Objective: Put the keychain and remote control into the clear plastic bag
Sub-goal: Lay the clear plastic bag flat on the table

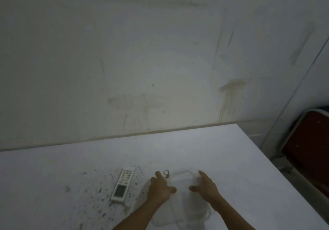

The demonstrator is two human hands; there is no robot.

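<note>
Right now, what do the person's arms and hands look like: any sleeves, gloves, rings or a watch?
Both forearms are bare as far as the frame shows, with no sleeve in view. The left hand and right hand wear no gloves. No watch, ring or bracelet shows, though the dim, blurry picture could hide something small.

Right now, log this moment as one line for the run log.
left hand beside keychain | right hand on clear plastic bag | remote control on table, outside bag

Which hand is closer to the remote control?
The left hand. It rests just right of the remote control, near the keychain. The right hand lies farther right, on the clear plastic bag.
</note>
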